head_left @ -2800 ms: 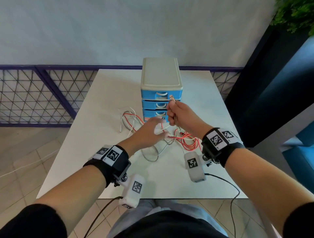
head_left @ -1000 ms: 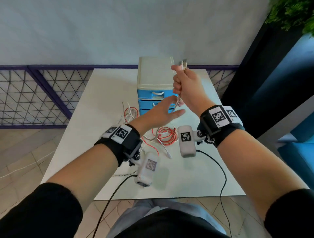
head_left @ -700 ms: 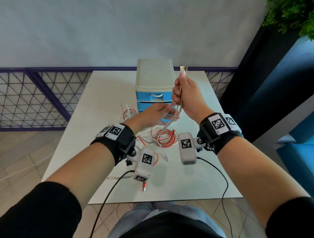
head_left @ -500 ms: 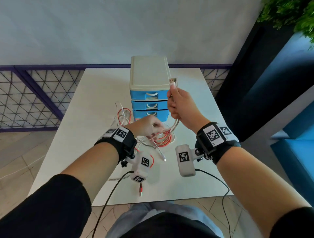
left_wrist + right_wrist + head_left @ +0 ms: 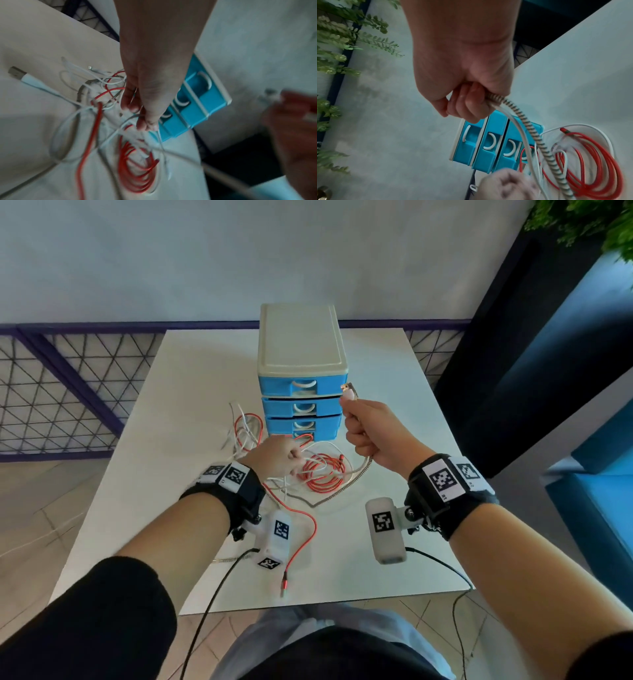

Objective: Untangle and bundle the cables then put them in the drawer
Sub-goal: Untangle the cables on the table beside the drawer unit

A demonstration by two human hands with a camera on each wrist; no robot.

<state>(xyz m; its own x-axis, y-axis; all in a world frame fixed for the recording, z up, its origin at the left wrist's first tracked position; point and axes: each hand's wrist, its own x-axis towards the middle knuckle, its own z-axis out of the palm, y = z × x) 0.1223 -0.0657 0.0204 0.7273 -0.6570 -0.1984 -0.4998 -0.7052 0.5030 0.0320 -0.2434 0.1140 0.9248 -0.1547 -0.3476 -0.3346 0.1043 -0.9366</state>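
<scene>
Fingers of our right hand [image 5: 371, 433] curl round the braided cable [image 5: 544, 136], USB plug up; it trails down-left into the tangle [image 5: 308, 470] before the drawer unit [image 5: 301, 392], where our nearer left hand [image 5: 277, 455] pinches white strands.

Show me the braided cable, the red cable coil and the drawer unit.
braided cable [image 5: 544, 140]: right wrist view, striped stretch below the fist.
red cable coil [image 5: 322, 477]: head view, on its loops.
drawer unit [image 5: 299, 337]: head view, on its beige top.
</scene>
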